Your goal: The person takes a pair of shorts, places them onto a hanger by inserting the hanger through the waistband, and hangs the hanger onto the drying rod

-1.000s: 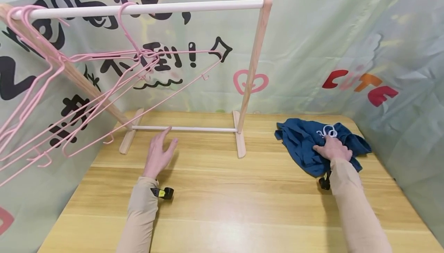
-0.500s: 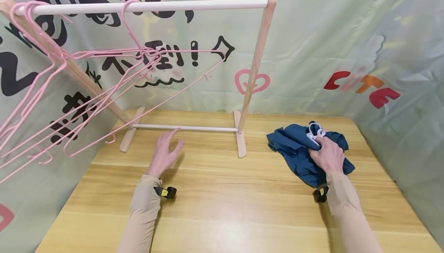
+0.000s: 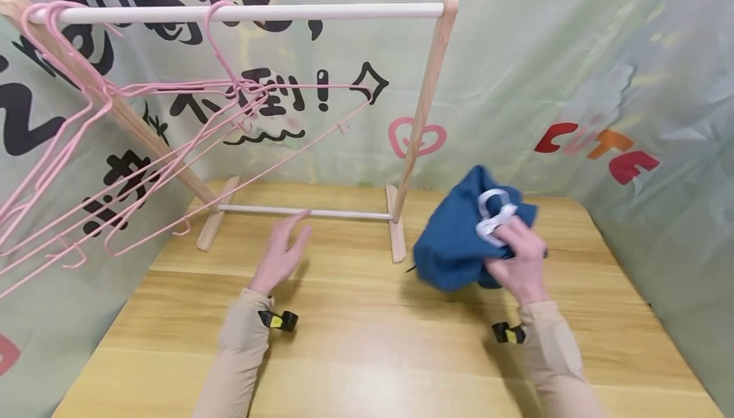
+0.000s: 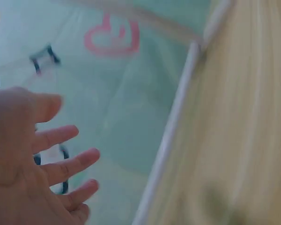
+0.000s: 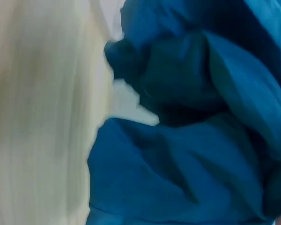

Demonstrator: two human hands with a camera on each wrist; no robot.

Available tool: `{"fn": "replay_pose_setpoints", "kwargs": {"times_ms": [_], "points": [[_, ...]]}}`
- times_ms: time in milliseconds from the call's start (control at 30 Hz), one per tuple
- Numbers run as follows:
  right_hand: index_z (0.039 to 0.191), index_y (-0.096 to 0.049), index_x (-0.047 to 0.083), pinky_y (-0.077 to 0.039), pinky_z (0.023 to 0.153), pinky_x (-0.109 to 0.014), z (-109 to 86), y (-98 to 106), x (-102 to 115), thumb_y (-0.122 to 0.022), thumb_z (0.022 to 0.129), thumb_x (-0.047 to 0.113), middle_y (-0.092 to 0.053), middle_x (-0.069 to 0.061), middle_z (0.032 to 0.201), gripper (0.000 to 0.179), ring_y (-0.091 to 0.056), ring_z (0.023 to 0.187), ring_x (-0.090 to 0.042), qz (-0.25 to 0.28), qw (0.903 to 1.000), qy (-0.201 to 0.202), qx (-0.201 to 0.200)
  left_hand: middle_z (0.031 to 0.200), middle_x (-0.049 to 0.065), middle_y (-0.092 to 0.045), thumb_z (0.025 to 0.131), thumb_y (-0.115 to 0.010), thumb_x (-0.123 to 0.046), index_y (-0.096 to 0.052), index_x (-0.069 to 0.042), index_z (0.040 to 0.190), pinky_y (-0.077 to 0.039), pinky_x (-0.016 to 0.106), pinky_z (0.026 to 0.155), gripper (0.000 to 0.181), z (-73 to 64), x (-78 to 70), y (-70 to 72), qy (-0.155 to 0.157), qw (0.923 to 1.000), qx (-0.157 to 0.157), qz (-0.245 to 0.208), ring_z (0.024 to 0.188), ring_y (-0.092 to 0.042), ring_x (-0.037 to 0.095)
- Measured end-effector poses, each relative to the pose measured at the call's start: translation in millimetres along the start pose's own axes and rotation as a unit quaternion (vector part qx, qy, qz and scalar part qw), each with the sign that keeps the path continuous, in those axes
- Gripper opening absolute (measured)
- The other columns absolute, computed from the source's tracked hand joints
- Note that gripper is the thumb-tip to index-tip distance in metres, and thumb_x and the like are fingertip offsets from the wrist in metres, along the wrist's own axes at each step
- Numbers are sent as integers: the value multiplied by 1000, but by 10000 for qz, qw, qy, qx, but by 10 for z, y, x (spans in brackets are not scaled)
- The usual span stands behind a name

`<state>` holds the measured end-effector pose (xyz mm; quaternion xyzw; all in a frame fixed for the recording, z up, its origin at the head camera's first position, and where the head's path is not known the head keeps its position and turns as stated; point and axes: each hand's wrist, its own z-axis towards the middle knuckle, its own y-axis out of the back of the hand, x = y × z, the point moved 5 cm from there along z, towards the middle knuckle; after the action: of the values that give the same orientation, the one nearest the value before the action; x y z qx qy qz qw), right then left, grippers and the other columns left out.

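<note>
Bunched dark blue shorts (image 3: 453, 239) with a white drawstring (image 3: 494, 214) hang just above the right half of the table. My right hand (image 3: 522, 259) pinches them near the waist, thumb on one side and fingers on the other. Their loose folds fill most of the right wrist view, where only a sliver of the hand shows at the edge. Over the table at the left, my left hand (image 3: 281, 255) hovers before the rack's lower bar, holding nothing. Its fingers (image 4: 70, 168) are spread and relaxed in the left wrist view.
A wooden clothes rack (image 3: 424, 106) with white bars stands at the back left of the table (image 3: 367, 341). Several pink hangers (image 3: 229, 86) hang from its top bar (image 3: 344, 11), reaching out toward the left front. Printed cloth (image 3: 516, 74) walls the back and sides.
My right hand has lifted the shorts off the table and carried them left, toward the rack. The left hand has drifted slightly right.
</note>
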<state>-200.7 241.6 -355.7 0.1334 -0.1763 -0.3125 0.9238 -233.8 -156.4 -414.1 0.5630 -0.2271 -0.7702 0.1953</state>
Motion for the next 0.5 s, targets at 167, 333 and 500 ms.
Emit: {"fn": "replay_pose_setpoints", "kwargs": {"times_ms": [167, 333, 500], "points": [[86, -66, 10, -44, 69, -34, -126, -578, 431, -71, 60, 2, -64, -6, 92, 28, -59, 78, -21, 413, 9828, 546, 1715, 155, 12, -46, 109, -38, -36, -44, -11, 151, -28, 57, 120, 49, 17, -345, -223, -386, 9981, 472, -91, 145, -39, 35], [114, -69, 19, -50, 89, -38, -418, -917, 493, -82, 78, 9, -58, -3, 120, 40, -59, 104, -22, 813, 9289, -308, 3600, 152, 10, -50, 108, -43, -34, -48, -15, 149, -32, 55, 117, 45, -15, -402, -263, -416, 9981, 402, 213, 144, -40, 33], [130, -67, 8, -37, 115, -29, -527, -853, 206, -73, 90, 5, -51, -14, 149, 40, -46, 139, -34, 2201, 9080, -1878, 3030, 151, 16, -49, 109, -41, -35, -49, -12, 148, -30, 59, 117, 46, 14, -334, -344, -209, 9965, 619, 520, 144, -40, 39]]}}
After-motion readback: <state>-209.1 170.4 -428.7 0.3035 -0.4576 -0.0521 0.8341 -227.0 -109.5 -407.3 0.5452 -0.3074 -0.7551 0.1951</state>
